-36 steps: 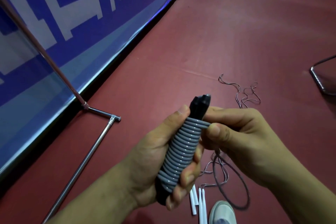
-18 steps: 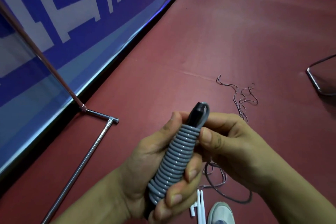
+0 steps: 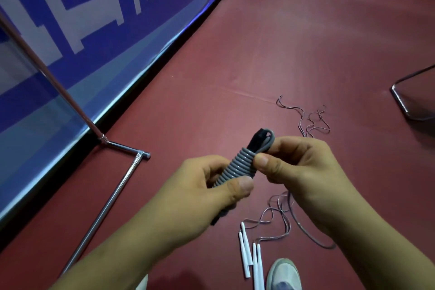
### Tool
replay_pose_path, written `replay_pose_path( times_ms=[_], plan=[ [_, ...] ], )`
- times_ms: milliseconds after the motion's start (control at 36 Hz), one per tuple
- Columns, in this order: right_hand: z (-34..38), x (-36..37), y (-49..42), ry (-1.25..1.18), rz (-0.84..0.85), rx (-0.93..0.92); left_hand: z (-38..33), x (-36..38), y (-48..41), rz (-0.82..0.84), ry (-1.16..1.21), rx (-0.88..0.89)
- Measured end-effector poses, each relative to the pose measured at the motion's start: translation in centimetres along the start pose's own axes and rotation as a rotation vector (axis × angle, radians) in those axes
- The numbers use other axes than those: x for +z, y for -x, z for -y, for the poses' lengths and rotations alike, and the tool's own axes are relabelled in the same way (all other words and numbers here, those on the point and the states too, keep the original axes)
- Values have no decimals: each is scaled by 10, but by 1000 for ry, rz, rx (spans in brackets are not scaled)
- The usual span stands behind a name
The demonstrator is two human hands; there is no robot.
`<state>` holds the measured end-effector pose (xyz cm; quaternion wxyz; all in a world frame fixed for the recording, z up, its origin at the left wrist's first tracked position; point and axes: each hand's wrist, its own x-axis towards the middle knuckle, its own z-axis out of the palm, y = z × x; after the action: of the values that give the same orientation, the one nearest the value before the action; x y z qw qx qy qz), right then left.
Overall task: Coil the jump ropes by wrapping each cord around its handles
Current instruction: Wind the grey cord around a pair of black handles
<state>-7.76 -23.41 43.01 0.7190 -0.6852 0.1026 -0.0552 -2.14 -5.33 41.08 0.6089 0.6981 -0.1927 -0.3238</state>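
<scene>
Moved: left hand point(image 3: 207, 198) rolled, thumb now over gray coil point(image 3: 236, 166)
Grip: right hand point(image 3: 303, 172) pinches cord tail point(image 3: 271, 142)
Axis: handles point(image 3: 257, 137) point up-right, tail on right-hand side

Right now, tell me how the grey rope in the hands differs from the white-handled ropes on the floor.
The grey rope is held up by the left hand and right hand; the white-handled ropes lie on the floor. The grey rope's thick cord is wound tightly round black handles; the white-handled ropes' thin cords sprawl loose. Both are cords with slim handles.
</scene>
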Motion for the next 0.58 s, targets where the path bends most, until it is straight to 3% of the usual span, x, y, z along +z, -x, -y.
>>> replay_pose_path(
  times_ms=[111,222,361,583],
  plan=[
    [-3,6,-2,32,-57,1,3,8,1,-73,-109,78],
    [-7,11,-3,107,-86,1,2,15,4,-131,18,16],
    [-9,21,0,43,-46,25,2,13,3,-243,-2,2],
    [11,19,3,86,78,35,-2,4,2,-103,229,-70]
  ],
)
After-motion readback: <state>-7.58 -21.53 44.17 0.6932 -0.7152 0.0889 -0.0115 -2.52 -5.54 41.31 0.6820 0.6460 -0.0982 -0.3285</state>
